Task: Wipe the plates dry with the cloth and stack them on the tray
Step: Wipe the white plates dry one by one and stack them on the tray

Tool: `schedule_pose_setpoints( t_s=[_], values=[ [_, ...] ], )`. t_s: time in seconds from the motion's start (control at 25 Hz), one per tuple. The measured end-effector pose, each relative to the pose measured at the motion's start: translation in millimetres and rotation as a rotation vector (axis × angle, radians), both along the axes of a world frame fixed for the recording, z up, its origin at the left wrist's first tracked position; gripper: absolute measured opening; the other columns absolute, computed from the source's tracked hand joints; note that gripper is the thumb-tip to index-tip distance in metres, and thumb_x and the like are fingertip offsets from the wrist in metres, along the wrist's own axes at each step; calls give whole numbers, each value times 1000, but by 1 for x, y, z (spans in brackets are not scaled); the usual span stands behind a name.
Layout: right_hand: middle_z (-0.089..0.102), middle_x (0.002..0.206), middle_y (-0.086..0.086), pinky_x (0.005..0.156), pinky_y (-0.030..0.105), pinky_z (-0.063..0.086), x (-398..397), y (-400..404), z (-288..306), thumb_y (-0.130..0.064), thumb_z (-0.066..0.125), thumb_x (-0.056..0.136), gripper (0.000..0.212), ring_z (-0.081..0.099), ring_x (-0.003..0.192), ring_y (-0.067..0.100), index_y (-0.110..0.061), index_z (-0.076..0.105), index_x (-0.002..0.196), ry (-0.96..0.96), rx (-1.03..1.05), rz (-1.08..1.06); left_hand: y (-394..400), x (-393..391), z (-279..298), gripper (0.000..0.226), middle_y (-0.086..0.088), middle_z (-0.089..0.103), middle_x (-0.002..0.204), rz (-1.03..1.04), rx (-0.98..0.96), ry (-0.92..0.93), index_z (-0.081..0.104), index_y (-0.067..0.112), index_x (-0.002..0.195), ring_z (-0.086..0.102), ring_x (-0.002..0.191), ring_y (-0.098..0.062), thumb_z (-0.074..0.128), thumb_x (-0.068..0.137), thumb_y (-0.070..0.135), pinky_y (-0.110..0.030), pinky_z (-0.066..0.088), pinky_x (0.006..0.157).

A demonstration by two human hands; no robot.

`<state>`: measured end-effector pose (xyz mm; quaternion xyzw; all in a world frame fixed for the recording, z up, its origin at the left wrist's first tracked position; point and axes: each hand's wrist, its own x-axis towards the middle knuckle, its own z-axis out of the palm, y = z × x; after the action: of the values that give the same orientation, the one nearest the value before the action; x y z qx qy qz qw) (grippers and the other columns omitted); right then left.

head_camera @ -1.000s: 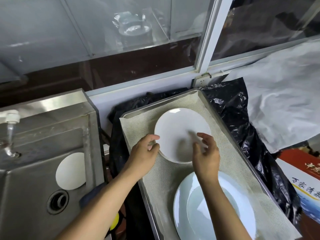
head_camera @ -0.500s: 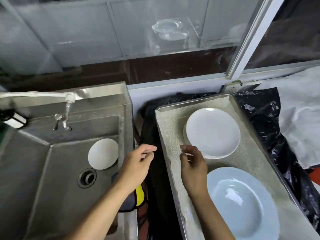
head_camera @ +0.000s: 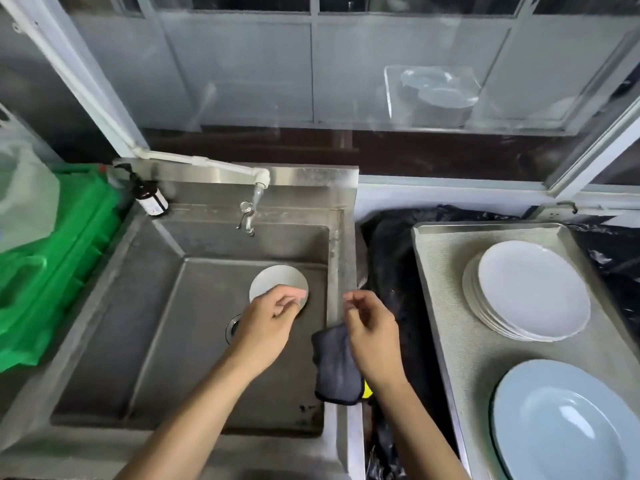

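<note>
Filling the centre-left of the frame is a steel sink w/ a drain, a tap at its back wall & a window behind. A small round white plate lies flat in the basin. Left hand hovers over its near edge, fingers loosely curled, holding nothing. Right hand, also loosely curled & empty, hangs above the dark cloth draped on the sink's right rim. At right, a mat-lined metal tray holds a stack of white plates & a big pale-blue plate nearer the bottom edge.
</note>
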<state>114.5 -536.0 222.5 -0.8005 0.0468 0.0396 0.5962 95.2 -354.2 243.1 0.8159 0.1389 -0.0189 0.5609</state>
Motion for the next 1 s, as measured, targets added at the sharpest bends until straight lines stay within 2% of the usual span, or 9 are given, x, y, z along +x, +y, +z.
schedule_pose_setpoints(
  t_s=[0.08,0.16,0.28,0.48,0.64,0.76,0.84,0.92,1.0],
  values=[
    [73,89,-10,68,12,51,-8,29,-3,-5,58,98,23,67,78,0,-22,71,106,7,-4,8,32,-8,-2,32,31,71,102,-2,12,-5,71,43,93,64,100,12,58,98,14,-8,44,80],
    [73,92,-13,66,8,46,-16,65,-8,-3,58,98,24,66,79,0,-23,70,105,16,-26,-2,69,-16,-7,27,27,73,102,-15,-2,17,72,38,96,65,101,10,59,98,15,-7,45,82],
    [72,90,-12,70,10,45,-33,122,-21,0,59,96,29,64,78,-1,-27,68,102,69,-22,-36,125,-27,-20,23,22,75,101,-53,1,60,72,34,100,66,100,7,59,99,15,-15,49,87],
    [73,87,-10,77,21,50,-66,177,-56,-3,63,95,29,66,81,2,-32,66,93,162,-68,-85,188,-46,-56,22,18,75,105,-92,-9,160,73,26,104,67,104,4,58,99,11,-15,48,94],
    [73,82,-8,74,32,54,-70,187,-94,-6,63,96,28,70,77,11,-33,65,90,270,-135,-105,211,-53,-96,22,13,76,103,-80,-13,258,73,23,103,69,102,-1,57,99,7,-30,51,100],
    [72,80,-7,70,27,53,-51,186,-124,-8,63,96,25,69,75,10,-32,66,91,335,-155,-92,218,-39,-131,22,13,76,101,-38,-7,292,72,25,101,69,101,-3,58,98,8,-39,53,98],
    [73,85,-7,75,29,54,-28,186,-155,-7,63,95,19,70,80,9,-25,68,98,376,-187,-94,218,-21,-163,24,13,76,101,-18,-9,321,72,28,101,69,101,-6,58,98,9,-43,54,96],
    [73,90,-7,79,32,56,-3,186,-186,-9,62,95,16,71,84,11,-20,69,104,397,-194,-114,215,-1,-197,27,13,75,101,4,-9,316,71,32,101,69,100,-6,58,97,8,-41,55,93],
    [73,93,-8,80,33,56,24,189,-223,-12,61,96,18,70,88,13,-23,68,109,416,-197,-132,212,23,-236,30,12,75,103,28,-4,306,70,35,102,69,101,-7,58,96,8,-38,55,90]
  ],
)
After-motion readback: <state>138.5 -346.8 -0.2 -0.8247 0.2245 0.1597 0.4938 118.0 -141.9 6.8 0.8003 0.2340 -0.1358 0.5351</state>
